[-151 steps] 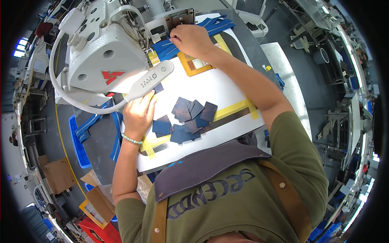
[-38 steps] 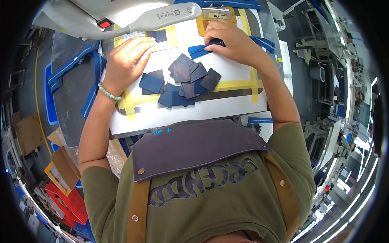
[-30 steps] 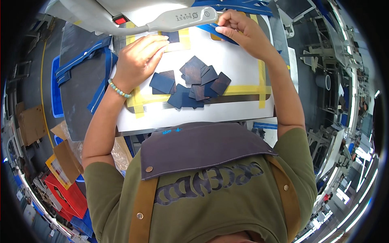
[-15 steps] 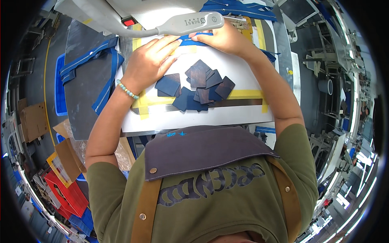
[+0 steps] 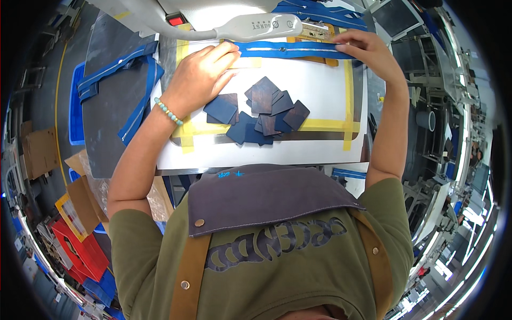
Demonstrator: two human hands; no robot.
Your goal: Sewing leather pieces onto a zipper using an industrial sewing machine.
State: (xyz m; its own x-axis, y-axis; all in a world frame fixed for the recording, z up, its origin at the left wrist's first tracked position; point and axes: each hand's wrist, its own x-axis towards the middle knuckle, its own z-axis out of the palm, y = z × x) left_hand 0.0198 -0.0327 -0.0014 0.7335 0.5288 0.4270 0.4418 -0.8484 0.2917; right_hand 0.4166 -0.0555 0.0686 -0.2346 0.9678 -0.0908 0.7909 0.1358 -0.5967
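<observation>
A blue zipper [image 5: 312,50] with a pale row of teeth and a slider near its middle lies stretched sideways across the far side of the white work surface [image 5: 320,96]. At its left end, the fingertips of my left hand [image 5: 205,74] press together on the tape. My right hand [image 5: 370,53] pinches the right end between thumb and fingers. Between my forearms, closer to me, lies a loose heap of dark blue and brown rectangular patches [image 5: 262,101], apart from both hands.
A grey lamp head [image 5: 258,28] on a bent neck hangs just beyond the zipper, before a white machine body. More blue zippers lie at the left [image 5: 141,98] and far right [image 5: 320,10]. Yellow tape [image 5: 213,128] borders the surface. A blue bin [image 5: 78,106] stands beyond the left table edge.
My right hand has moved right from beside the lamp head, and the zipper now shows stretched out between both hands. My left hand stays nearly in place; the patches have not moved.
</observation>
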